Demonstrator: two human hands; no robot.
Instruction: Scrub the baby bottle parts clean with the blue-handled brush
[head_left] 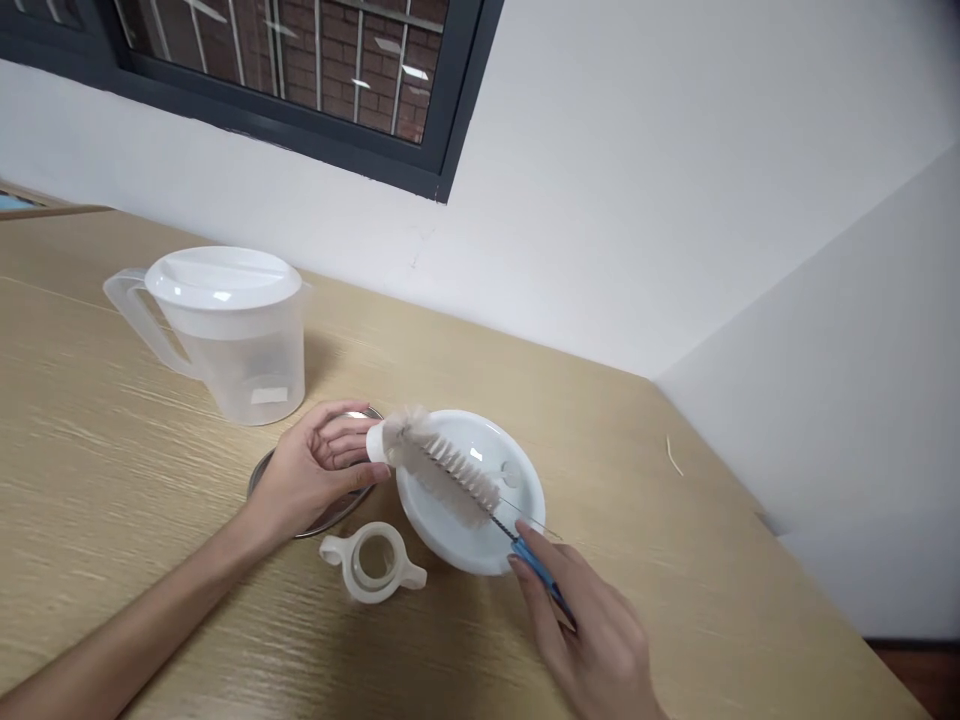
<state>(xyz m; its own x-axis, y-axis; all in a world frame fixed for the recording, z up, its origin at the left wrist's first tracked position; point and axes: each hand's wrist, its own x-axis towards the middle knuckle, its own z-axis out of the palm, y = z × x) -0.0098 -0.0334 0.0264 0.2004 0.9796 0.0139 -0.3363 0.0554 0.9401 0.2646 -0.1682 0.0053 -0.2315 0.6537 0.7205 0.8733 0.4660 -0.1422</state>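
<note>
My right hand (592, 620) grips the blue handle of a bottle brush (454, 470) with white bristles and a twisted wire stem. The brush slants up to the left over a white bowl (534, 500). At its far end the bristles meet a small white ring-like piece (376, 443). My left hand (322, 465) holds that piece between thumb and fingers; part of it is hidden. Inside the bowl lies a small clear piece (510, 474), in what looks like water. Just below my left hand stands a cream two-handled cup (375, 562), its top uncovered.
Under my left hand lies a round metal-rimmed dish or lid (330, 520), partly covered. A clear plastic pitcher (247, 350) with a white lid stands at the back left. A thin pale strip (673, 455) lies to the right on the wooden table (712, 580). Walls and a window border the back.
</note>
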